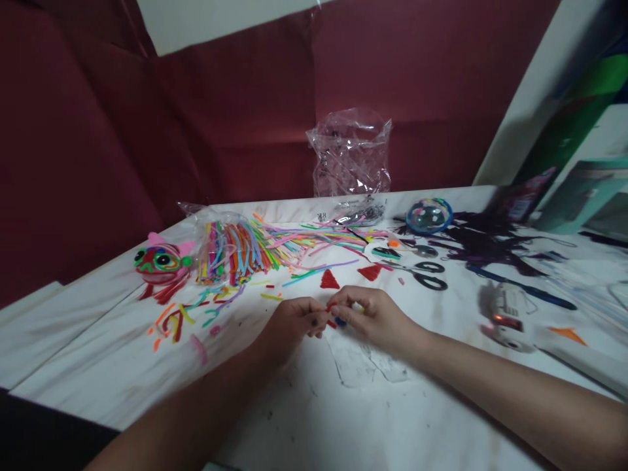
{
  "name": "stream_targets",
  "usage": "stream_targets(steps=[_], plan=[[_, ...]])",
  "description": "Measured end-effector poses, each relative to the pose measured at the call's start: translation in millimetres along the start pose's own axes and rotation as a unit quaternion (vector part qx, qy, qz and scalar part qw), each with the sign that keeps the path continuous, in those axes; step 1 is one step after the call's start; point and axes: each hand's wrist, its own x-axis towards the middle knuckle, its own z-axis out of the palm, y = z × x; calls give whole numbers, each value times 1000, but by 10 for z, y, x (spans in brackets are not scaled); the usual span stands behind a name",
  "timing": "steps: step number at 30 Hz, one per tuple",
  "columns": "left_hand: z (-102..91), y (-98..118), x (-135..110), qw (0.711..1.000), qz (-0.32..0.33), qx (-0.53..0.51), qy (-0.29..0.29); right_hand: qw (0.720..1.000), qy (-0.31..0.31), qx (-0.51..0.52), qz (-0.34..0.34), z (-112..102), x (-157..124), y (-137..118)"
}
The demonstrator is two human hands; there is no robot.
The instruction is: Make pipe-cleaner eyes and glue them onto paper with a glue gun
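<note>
My left hand (293, 322) and my right hand (373, 315) meet over the white table (304, 418), fingers pinched together on a small red and blue pipe-cleaner piece (336, 320). Two red triangles (329, 280) (369, 272) of pipe cleaner lie just beyond my fingers. A bag of coloured pipe cleaners (230, 250) lies further back on the left, with loose strands spilling to the right.
A red pipe-cleaner animal face (161, 263) sits at the left. Black scissors (426, 275), a glue gun (505, 317), a blue round container (429, 214), dark purple strands (483, 239) and a blue pen (524, 288) lie to the right. A clear plastic bag (350, 154) stands at the back.
</note>
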Motion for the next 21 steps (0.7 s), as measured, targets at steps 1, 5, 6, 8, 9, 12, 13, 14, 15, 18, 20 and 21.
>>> stream_targets(steps=[1, 5, 6, 8, 9, 12, 13, 14, 15, 18, 20, 21], plan=[[3, -5, -4, 1000, 0, -1, 0, 999, 10, -26, -19, 1, -10, -3], [42, -2, -22, 1000, 9, -18, 8, 980, 48, -133, -137, -2, -44, -14], [55, 2, -25, 1000, 11, -26, 12, 975, 51, -148, -157, -2, -48, -14], [75, 13, -28, 999, 14, -36, 16, 972, 57, -152, -168, -2, -50, -13], [80, 19, -30, 999, 14, -37, 16, 974, 60, -145, -165, -2, -48, -13], [77, 27, -36, 999, 16, -27, 17, 977, 58, -134, -156, -5, -39, -16], [73, 26, -39, 999, 16, -22, 19, 975, 55, -139, -161, -8, -38, -19], [70, 24, -42, 1000, 16, -16, 20, 973, 51, -148, -170, -12, -38, -22], [68, 20, -44, 1000, 16, -13, 21, 970, 50, -157, -181, -17, -39, -24], [72, 4, -45, 1000, 8, -26, 14, 961, 56, -178, -204, -30, -45, -25], [78, -7, -40, 999, -1, -39, -5, 960, 56, -180, -205, -32, -46, -23], [81, -12, -37, 999, -4, -40, -16, 962, 50, -176, -202, -28, -45, -23]])
